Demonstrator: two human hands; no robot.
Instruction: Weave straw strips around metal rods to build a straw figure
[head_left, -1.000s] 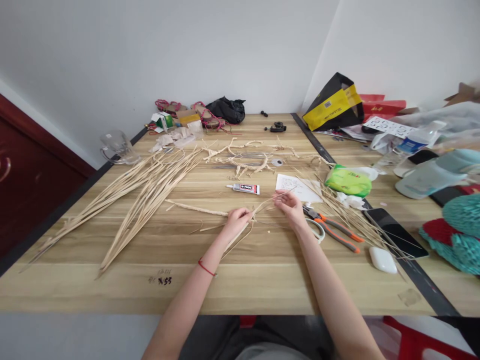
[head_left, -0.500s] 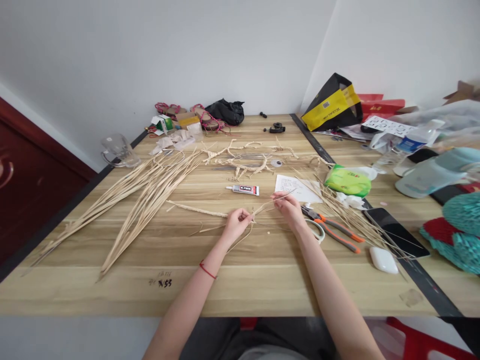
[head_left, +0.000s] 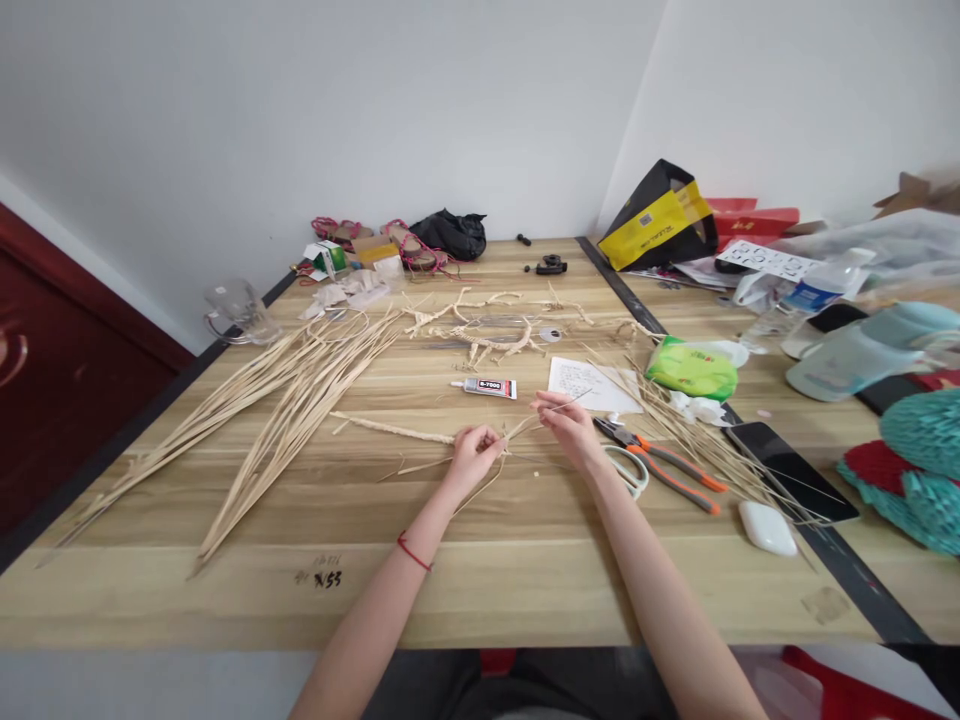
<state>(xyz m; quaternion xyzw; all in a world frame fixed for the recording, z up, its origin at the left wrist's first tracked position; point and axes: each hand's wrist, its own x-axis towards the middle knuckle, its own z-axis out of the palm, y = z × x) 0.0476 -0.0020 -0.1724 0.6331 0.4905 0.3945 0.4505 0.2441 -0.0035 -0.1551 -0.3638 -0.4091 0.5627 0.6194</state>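
My left hand (head_left: pixel 476 452) pinches the right end of a long woven straw piece (head_left: pixel 394 430) low over the table, with loose strands sticking out below it. To its right, my right hand (head_left: pixel 568 420) has its fingers closed on a thin straw strand (head_left: pixel 526 425) that runs from the woven piece. A glue tube (head_left: pixel 489 387) lies just beyond my hands. Pliers with orange handles (head_left: pixel 664 465) and white-handled scissors (head_left: pixel 630 472) rest right of my right hand. Further back lie woven straw figures (head_left: pixel 499 345).
Two straw bundles (head_left: pixel 300 430) spread across the left side. At right are more thin strands (head_left: pixel 686 430), a phone (head_left: pixel 791 470), a white case (head_left: pixel 768 528), a green tissue pack (head_left: pixel 694 368) and bottles (head_left: pixel 862 350). A glass mug (head_left: pixel 240 310) stands back left.
My right hand has shifted slightly left toward my left hand, still with the strand. My left hand stays in place on the woven piece. The camera view has tilted a little.
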